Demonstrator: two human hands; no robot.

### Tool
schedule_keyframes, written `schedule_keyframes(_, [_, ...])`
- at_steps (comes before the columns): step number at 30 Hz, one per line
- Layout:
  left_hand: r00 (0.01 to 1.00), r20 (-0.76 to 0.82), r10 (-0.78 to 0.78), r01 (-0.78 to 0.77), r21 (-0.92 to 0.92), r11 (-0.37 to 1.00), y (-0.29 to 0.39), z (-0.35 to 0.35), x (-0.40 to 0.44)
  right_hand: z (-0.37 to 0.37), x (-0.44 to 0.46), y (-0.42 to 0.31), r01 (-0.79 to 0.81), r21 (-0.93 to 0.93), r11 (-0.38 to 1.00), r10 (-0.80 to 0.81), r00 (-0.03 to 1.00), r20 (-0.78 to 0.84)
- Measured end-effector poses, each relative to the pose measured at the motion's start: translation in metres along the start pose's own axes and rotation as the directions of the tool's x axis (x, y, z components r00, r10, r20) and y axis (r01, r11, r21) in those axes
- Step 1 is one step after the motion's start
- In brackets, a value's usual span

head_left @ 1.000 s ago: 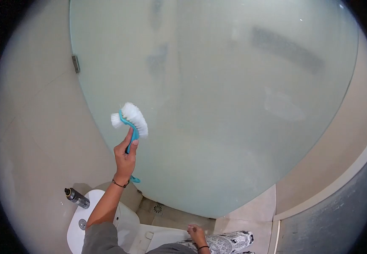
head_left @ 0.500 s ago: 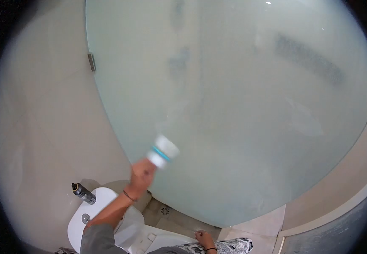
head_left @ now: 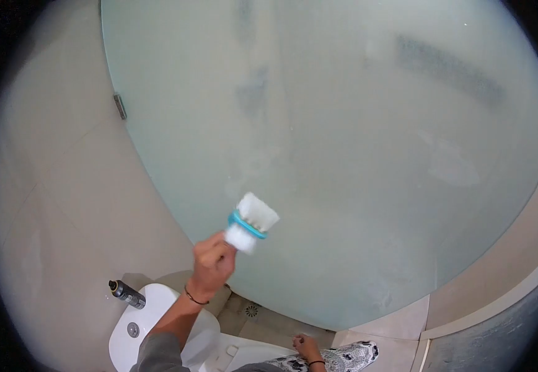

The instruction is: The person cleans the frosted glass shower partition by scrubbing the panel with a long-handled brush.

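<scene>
A brush (head_left: 248,223) with white bristles on both sides of a turquoise head is in my left hand (head_left: 213,263), whose fingers are wrapped round its handle. The bristles are near the frosted glass panel (head_left: 343,186); whether they touch it I cannot tell. Low in the view, my right hand (head_left: 306,345) is beside my patterned trouser leg (head_left: 354,356), with its fingers curled. What it may hold is too small to make out.
A white toilet (head_left: 157,304) stands at the lower left, with a dark bottle (head_left: 127,294) on its tank. Behind it, a round drain (head_left: 251,310) lies in the floor. A metal hinge (head_left: 120,106) joins the glass to the left wall.
My left hand has moved right and down with the brush, and the brush head has turned. My right hand has shifted slightly right in view. The camera view has shifted a little.
</scene>
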State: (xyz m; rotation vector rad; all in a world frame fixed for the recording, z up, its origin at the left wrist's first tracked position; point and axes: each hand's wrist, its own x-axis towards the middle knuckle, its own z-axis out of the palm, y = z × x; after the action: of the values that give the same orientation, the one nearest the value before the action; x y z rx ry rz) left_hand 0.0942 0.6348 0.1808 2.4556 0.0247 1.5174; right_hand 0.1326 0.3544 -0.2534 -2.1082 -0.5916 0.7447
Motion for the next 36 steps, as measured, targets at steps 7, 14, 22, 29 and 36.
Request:
schedule_keyframes(7, [0.81,-0.201,-0.551,0.511,-0.22,0.831,-0.017,-0.017,0.036,-0.001,-0.007,0.007,0.016,-0.037,0.999,-0.015,1.0,0.013])
schedule_keyframes(14, [0.972,-0.18,-0.153,0.156,0.002,0.988,0.0,-0.001,0.026,-0.007,-0.009,0.001,0.007,0.029,1.0,-0.007,1.0,0.012])
schedule_keyframes(22, [0.994,-0.086,-0.066,0.052,-0.152,0.987,0.03,0.024,0.018,-0.013,-0.014,-0.015,0.039,0.121,0.992,-0.034,0.999,-0.038])
schedule_keyframes(29, [0.804,-0.244,-0.543,0.427,-0.4,0.811,0.028,0.009,0.048,-0.023,-0.035,-0.036,0.041,0.086,0.995,-0.039,0.999,-0.024])
schedule_keyframes(36, [0.917,-0.275,-0.29,0.261,-0.138,0.956,0.02,0.022,0.023,-0.025,-0.025,-0.035,0.042,0.09,0.995,-0.041,0.999,-0.015])
